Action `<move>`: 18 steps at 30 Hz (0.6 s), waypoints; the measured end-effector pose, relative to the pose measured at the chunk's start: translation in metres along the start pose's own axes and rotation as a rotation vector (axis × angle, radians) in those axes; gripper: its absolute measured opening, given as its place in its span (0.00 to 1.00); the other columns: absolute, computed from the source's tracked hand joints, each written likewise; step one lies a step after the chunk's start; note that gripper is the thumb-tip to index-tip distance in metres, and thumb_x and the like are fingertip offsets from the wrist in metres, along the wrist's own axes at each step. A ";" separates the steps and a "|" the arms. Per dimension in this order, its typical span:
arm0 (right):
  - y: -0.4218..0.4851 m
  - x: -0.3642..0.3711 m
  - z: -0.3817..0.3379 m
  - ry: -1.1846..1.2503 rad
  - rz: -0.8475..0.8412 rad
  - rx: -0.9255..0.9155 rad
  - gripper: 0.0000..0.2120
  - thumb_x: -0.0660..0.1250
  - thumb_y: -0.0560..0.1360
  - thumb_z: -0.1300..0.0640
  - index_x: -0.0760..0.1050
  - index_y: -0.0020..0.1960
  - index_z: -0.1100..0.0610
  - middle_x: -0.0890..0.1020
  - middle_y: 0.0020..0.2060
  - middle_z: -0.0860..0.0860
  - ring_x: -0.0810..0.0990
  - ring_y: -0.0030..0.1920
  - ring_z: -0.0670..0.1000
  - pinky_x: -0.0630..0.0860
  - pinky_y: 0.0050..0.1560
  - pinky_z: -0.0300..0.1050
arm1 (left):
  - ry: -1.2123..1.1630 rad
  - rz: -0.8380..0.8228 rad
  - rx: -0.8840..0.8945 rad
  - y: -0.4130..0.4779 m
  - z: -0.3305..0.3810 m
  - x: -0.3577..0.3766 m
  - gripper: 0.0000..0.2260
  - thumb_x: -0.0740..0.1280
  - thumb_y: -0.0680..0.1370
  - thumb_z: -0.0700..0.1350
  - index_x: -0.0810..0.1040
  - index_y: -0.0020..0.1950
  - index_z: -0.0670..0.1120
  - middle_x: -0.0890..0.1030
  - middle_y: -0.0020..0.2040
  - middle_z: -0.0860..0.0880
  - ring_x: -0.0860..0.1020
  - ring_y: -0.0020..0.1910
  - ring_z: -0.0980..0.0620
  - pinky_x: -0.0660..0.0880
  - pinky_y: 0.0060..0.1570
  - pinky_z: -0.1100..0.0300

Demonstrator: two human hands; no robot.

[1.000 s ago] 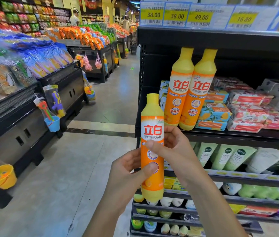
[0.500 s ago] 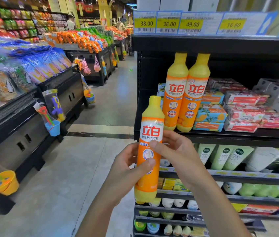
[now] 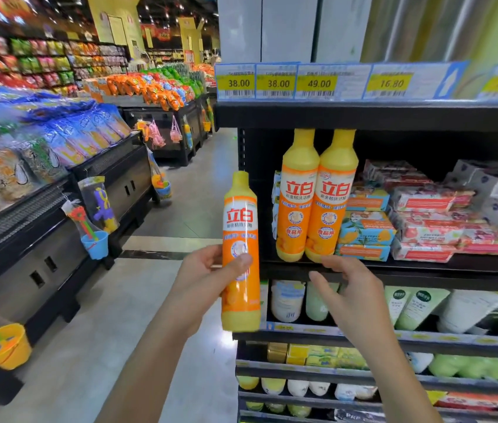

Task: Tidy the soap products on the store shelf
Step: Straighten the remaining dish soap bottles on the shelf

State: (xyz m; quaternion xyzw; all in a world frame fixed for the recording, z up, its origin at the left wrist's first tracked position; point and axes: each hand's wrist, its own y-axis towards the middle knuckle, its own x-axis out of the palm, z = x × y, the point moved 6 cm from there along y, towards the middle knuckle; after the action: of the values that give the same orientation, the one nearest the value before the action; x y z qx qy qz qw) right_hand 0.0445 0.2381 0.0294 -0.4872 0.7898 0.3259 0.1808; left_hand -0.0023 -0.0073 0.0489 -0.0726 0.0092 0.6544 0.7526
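My left hand (image 3: 208, 279) grips an orange and yellow detergent bottle (image 3: 240, 236) upright, just left of the black shelf unit (image 3: 394, 271). Two matching bottles (image 3: 317, 196) stand side by side at the shelf's left end. My right hand (image 3: 348, 288) is off the held bottle, fingers spread and loosely bent, just below the base of those two bottles at the shelf's front edge, holding nothing. Stacked soap bars (image 3: 366, 230) in blue and red wrappers lie to the right of the bottles.
Price tags (image 3: 317, 82) line the shelf above. Lower shelves hold pale green and white tubes (image 3: 409, 306) and small bottles. Across the grey floor aisle (image 3: 89, 346) stand black display bins with snack bags (image 3: 58, 138) and hanging toy buckets (image 3: 95, 244).
My right hand has let go of the held bottle and moved right toward the shelf edge under the two standing bottles. My left hand alone now holds the bottle, shifted slightly left.
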 end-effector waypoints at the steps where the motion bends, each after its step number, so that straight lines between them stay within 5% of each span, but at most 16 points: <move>1: 0.003 -0.002 0.007 -0.096 0.020 -0.009 0.17 0.73 0.77 0.49 0.80 0.64 0.52 0.81 0.58 0.46 0.77 0.63 0.49 0.71 0.64 0.44 | 0.007 0.002 0.004 0.008 0.006 -0.001 0.19 0.74 0.67 0.57 0.77 0.56 0.57 0.84 0.55 0.53 0.84 0.53 0.52 0.81 0.49 0.54; 7: 0.017 0.003 0.036 -0.371 0.057 -0.044 0.26 0.78 0.73 0.47 0.80 0.66 0.59 0.82 0.59 0.55 0.75 0.63 0.58 0.72 0.65 0.52 | 0.022 0.055 0.054 0.048 0.028 -0.002 0.22 0.75 0.76 0.49 0.75 0.68 0.49 0.83 0.58 0.50 0.83 0.54 0.52 0.80 0.46 0.56; 13: 0.025 0.008 0.039 -0.417 0.135 -0.088 0.25 0.81 0.69 0.49 0.83 0.60 0.61 0.82 0.54 0.55 0.77 0.57 0.60 0.78 0.57 0.58 | -0.007 0.076 0.088 0.077 0.038 0.006 0.22 0.76 0.76 0.44 0.74 0.68 0.48 0.81 0.62 0.48 0.81 0.60 0.48 0.79 0.60 0.46; 18: 0.026 0.010 0.039 -0.429 0.149 -0.098 0.23 0.82 0.68 0.49 0.84 0.57 0.61 0.83 0.53 0.54 0.78 0.57 0.60 0.79 0.56 0.57 | -0.062 0.124 0.131 0.095 0.038 0.014 0.24 0.75 0.76 0.42 0.74 0.71 0.46 0.81 0.64 0.48 0.80 0.61 0.48 0.78 0.63 0.46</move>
State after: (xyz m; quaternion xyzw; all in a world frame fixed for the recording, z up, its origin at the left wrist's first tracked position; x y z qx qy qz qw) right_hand 0.0156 0.2668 0.0046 -0.3553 0.7503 0.4722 0.2963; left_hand -0.0969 0.0237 0.0759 -0.0025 0.0331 0.6996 0.7137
